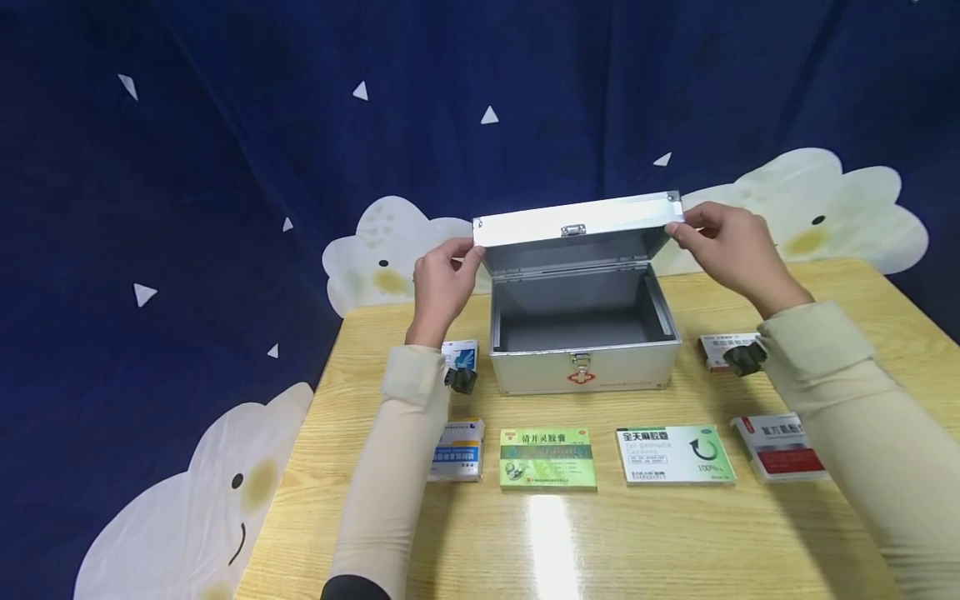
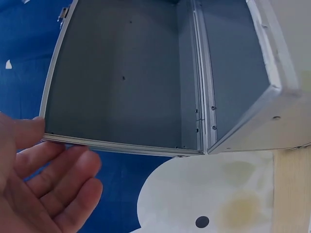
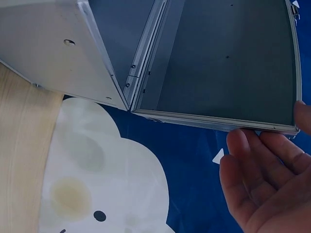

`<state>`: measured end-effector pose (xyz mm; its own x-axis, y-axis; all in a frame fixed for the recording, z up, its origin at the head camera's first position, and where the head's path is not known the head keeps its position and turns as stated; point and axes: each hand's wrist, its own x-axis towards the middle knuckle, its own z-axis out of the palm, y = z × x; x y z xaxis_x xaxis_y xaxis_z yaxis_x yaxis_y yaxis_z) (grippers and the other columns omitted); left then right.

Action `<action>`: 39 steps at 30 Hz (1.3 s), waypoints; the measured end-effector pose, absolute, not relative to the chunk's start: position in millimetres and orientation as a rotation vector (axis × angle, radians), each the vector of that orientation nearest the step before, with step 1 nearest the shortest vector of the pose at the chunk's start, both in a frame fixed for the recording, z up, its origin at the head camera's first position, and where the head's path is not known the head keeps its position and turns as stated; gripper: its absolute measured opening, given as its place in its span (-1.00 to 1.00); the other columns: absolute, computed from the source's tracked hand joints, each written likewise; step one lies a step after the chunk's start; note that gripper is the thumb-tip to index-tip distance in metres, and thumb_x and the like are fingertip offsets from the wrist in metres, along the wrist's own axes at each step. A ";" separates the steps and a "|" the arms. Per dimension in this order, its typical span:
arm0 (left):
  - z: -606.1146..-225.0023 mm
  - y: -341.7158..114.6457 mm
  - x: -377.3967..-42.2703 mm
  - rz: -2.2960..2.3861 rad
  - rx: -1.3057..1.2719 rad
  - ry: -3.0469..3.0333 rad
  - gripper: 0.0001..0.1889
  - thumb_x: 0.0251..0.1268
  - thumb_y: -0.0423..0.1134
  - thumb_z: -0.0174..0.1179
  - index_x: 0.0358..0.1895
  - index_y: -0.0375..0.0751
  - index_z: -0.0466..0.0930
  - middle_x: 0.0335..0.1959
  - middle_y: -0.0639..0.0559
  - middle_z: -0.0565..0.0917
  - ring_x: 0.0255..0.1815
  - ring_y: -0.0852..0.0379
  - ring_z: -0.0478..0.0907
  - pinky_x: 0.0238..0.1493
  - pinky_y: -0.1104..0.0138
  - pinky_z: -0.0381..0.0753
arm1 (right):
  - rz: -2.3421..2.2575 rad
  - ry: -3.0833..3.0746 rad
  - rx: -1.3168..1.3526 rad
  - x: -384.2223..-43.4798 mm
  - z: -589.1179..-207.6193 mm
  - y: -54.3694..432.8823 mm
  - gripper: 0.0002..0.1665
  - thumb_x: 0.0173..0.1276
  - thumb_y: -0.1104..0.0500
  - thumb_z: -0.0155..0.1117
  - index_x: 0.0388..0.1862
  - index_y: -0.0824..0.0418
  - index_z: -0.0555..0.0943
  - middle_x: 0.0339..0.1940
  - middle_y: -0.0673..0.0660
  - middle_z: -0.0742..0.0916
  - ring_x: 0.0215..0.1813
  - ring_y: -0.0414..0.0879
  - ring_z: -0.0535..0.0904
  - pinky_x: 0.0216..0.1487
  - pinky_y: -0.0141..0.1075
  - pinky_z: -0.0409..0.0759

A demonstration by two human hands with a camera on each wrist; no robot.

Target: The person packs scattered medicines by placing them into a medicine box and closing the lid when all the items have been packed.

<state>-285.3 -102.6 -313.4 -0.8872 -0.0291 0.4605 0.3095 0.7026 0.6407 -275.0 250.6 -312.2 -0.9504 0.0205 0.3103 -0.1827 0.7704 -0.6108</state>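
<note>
A silver metal first-aid box [image 1: 540, 371] with a red cross on its front stands on the table, its hinged lid [image 1: 525, 223] raised. The grey inside shows nothing in it. My left hand [image 1: 442, 287] grips the lid's left front corner between thumb and fingers; the left wrist view shows the thumb on the rim and the fingers [image 2: 73, 170] along the lid's side. At the opposite corner my right hand [image 1: 738, 246] pinches the lid the same way, fingers [image 3: 252, 155] against its side in the right wrist view.
In front of the box lie a green medicine box [image 1: 547, 458], a white-and-green one [image 1: 675, 456], a red-and-white one [image 1: 783, 450] and a blue-and-white one [image 1: 461, 450]. Smaller medicine boxes [image 1: 461, 353] [image 1: 723, 348] flank it. A dark blue curtain [image 1: 480, 50] hangs behind the table [image 1: 622, 542].
</note>
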 end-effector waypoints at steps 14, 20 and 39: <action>-310.1 -99.7 -293.4 -1.004 -0.215 -2.425 -0.72 0.47 -0.12 0.13 -0.04 -0.19 0.75 -0.22 -0.09 0.81 -0.26 0.03 0.70 -0.11 0.17 0.64 | 0.972 -2.617 0.104 -284.9 -308.1 249.9 -0.45 0.43 -0.22 0.13 -0.08 0.24 0.68 -0.39 0.20 0.78 -0.50 -0.45 0.42 -0.41 -0.39 0.37; -309.3 -100.1 -296.1 -1.000 -0.208 -2.391 -0.73 0.46 -0.13 0.15 -0.09 -0.22 0.76 -0.24 -0.11 0.81 -0.25 0.02 0.71 -0.10 0.17 0.65 | 0.959 -2.610 0.091 -287.0 -306.1 248.0 -0.46 0.44 -0.21 0.13 -0.08 0.24 0.68 -0.42 0.15 0.75 -0.49 -0.37 0.42 -0.44 -0.37 0.36; -302.3 -98.0 -306.6 -1.042 -0.194 -2.411 -0.70 0.48 -0.12 0.12 -0.02 -0.23 0.73 -0.19 -0.12 0.80 -0.20 0.01 0.69 -0.06 0.18 0.64 | 1.004 -2.591 0.052 -296.4 -303.1 243.2 -0.42 0.49 -0.16 0.04 0.06 0.32 0.63 -0.13 0.39 0.76 -0.53 -0.62 0.35 -0.42 -0.47 0.34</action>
<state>-306.6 -98.0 -302.3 -0.8633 -0.0662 0.5003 0.3190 0.6967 0.6426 -296.4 243.2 -303.1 -0.9345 0.0941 0.3433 -0.1619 0.7467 -0.6452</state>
